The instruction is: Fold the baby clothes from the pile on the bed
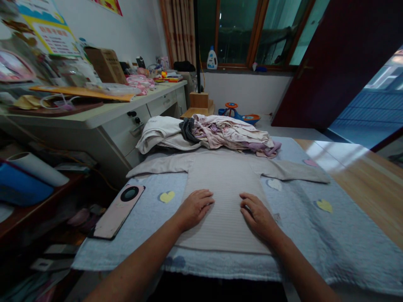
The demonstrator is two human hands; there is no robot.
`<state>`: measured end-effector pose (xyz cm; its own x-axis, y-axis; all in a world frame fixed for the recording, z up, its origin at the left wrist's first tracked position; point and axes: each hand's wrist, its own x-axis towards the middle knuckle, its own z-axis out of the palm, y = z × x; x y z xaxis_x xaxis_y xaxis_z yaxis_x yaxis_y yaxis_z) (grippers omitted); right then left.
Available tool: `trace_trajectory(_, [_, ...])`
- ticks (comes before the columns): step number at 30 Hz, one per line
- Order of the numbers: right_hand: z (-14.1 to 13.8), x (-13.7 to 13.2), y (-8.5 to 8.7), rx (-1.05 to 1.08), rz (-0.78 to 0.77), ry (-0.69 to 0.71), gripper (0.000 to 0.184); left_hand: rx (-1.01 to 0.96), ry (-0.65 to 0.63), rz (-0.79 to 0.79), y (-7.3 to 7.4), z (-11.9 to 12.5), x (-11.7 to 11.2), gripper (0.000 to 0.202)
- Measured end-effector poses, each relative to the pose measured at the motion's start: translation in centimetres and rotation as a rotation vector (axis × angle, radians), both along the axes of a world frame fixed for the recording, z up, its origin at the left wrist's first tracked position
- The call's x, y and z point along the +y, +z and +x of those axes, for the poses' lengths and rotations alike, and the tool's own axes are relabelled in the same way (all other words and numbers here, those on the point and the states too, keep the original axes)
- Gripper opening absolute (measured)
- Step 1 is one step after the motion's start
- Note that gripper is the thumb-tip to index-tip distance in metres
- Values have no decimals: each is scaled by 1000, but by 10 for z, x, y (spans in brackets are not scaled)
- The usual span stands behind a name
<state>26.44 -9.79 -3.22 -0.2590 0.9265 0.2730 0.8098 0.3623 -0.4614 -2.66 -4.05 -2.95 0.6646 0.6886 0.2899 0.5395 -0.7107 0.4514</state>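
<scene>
A light grey ribbed long-sleeved shirt (225, 176) lies spread flat on a pale blue cover (302, 235), its sleeves stretched out to both sides and its hem toward me. My left hand (197, 207) rests on the left part of the shirt's body, fingers extended over the fabric. On the right part lies my right hand (256, 214), its fingers slightly bent and apart, holding nothing. Just beyond the shirt's collar sits a heap of crumpled clothes (233, 132), with a white garment (160, 132) at its left end.
A pink phone (119, 212) lies on the cover at the left. Beyond it stands a cluttered desk (94, 121) with drawers. A blue and orange ride-on toy (244, 117) is on the floor behind, and a detergent bottle (212, 58) stands on the windowsill.
</scene>
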Motion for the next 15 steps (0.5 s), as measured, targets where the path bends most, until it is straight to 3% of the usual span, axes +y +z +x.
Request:
trace_trajectory(4, [4,-4,-6,-93,42,-103,22,-48,25,-9,-1,0,0,25])
trace_trajectory(8, [5,-7,-15,-269,104,-207,36,-62,67,12,-3,0,1,25])
trace_trajectory(15, [5,-9,-19,-381,93,-225,48,23,167,111,-8,1,2,32])
